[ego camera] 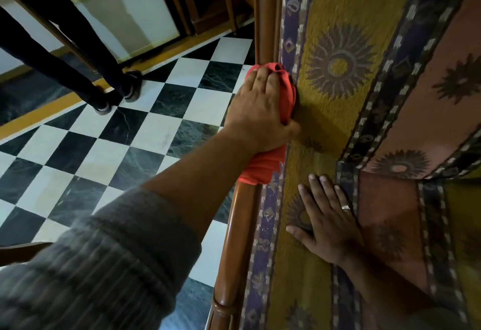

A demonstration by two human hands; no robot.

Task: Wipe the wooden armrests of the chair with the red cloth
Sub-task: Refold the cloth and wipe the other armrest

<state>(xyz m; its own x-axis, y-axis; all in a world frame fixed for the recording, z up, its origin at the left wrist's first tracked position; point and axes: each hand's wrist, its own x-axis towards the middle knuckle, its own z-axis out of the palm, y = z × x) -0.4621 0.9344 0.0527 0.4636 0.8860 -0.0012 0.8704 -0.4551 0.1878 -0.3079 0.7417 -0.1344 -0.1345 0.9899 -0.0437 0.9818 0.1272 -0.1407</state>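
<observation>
The red cloth is wrapped over the wooden armrest about halfway along it, bunched up at the far end and hanging down a bit on the near end. The left hand is clamped down on top of it, fingers over the outer side and thumb tucked against the cushion side, so it's gripping cloth and rail together. A grey knit sleeve is pushed up that forearm. The right hand isn't holding anything, just lying flat with fingers spread on the patterned seat cushion, mustard yellow with sunburst prints and purple borders, and there's a ring on one finger. Off to the left is a black and white checkered floor, with someone else's dark-trousered legs standing near a white box.
</observation>
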